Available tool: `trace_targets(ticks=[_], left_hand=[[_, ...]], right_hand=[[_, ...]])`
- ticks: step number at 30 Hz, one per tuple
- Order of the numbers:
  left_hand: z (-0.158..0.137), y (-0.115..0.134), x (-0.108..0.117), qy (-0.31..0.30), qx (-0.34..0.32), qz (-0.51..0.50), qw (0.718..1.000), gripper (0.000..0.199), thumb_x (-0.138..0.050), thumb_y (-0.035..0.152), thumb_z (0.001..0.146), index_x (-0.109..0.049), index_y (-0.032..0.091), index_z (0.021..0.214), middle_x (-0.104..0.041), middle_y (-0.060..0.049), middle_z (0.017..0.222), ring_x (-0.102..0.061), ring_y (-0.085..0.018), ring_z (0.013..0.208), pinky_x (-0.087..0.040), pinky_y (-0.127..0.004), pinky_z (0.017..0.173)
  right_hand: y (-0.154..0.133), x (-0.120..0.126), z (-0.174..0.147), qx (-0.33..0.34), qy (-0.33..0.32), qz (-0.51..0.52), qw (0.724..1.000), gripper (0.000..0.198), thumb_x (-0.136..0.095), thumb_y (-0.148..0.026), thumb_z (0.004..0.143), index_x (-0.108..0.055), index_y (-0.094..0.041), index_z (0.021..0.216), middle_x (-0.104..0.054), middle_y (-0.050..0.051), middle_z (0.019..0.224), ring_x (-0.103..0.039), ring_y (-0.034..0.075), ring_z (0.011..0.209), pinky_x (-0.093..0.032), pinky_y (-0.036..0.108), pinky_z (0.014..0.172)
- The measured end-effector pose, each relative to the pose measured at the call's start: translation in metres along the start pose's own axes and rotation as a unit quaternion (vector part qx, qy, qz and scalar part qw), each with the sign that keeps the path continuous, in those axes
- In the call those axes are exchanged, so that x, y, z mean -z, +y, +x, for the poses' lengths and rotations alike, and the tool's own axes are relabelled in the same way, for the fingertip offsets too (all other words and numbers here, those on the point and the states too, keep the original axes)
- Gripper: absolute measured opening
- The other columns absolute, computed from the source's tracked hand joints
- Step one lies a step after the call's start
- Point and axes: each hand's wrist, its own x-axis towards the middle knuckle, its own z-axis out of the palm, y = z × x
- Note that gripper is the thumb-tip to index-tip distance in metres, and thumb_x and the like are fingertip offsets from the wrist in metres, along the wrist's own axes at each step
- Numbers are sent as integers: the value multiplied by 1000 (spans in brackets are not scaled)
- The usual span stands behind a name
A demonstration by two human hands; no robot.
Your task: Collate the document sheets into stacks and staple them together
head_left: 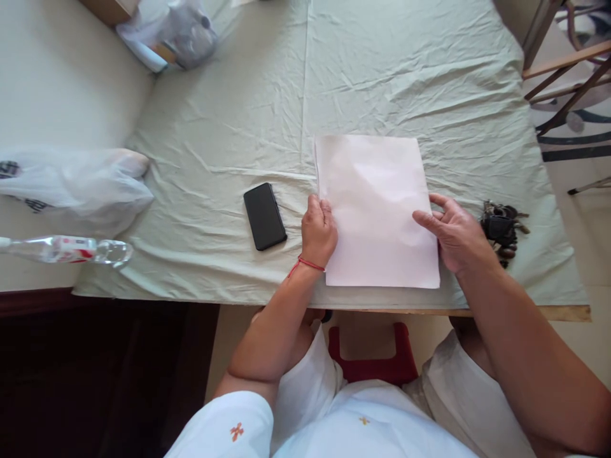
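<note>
A stack of white paper sheets (377, 210) lies before me on the cloth-covered table, with more than one layer showing at its upper left edge. My left hand (319, 232), a red string at its wrist, is closed on the stack's left edge with the fingers curled in. On the right edge, my right hand (456, 232) has its thumb over the top sheet and its other fingers at the side, partly hidden. A black phone (265, 216) lies left of my left hand. Just beyond my right hand sits a bunch of keys (501, 229).
A pale green cloth (229, 127) with wrinkles covers the table. At the left are a white plastic bag (81, 191) and a clear bottle (71, 249) on its side. Another plastic bag (186, 35) stands far left. A red stool (377, 370) is below me.
</note>
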Motion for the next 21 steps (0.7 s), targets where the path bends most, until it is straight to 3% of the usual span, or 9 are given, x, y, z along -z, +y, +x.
trace_targets(ticks=[5, 9, 15, 18, 21], left_hand=[[-21, 5, -11, -59, 28, -70, 995, 25, -46, 41, 105, -50, 20, 93, -59, -10, 95, -58, -25, 106, -43, -38, 103], [-30, 2, -16, -99, 68, -135, 984, 43, -50, 61, 100, -54, 19, 91, -61, -11, 99, -56, -27, 121, -43, -39, 109], [-28, 9, -10, -115, 52, -84, 988, 63, -38, 79, 96, -55, 18, 93, -62, -11, 98, -61, -26, 106, -46, -40, 103], [-30, 15, -9, -114, 79, -82, 987, 67, -40, 79, 95, -62, 16, 103, -67, -15, 115, -57, -30, 129, -41, -39, 114], [-35, 17, -11, -103, 103, -115, 983, 68, -47, 74, 96, -64, 14, 123, -61, -17, 140, -45, -30, 146, -34, -39, 124]], right_hand=[[-14, 12, -6, -108, -13, 31, 994, 34, -84, -43, 72, -72, -21, 95, -79, 12, 89, -73, 27, 72, -62, 40, 64], [-12, 27, -8, -73, 27, -3, 997, 27, -89, -38, 70, -77, -20, 86, -79, 12, 89, -72, 23, 70, -60, 34, 62], [-3, 34, -15, -26, 34, 1, 999, 28, -93, -39, 69, -80, -23, 88, -80, 8, 90, -73, 21, 70, -62, 30, 61], [-1, 35, -17, -2, 26, 4, 1000, 29, -94, -43, 67, -80, -23, 83, -80, 3, 86, -72, 17, 64, -61, 26, 55], [0, 36, -17, 10, 17, 1, 1000, 28, -94, -43, 67, -81, -24, 83, -81, 1, 86, -73, 15, 63, -61, 23, 54]])
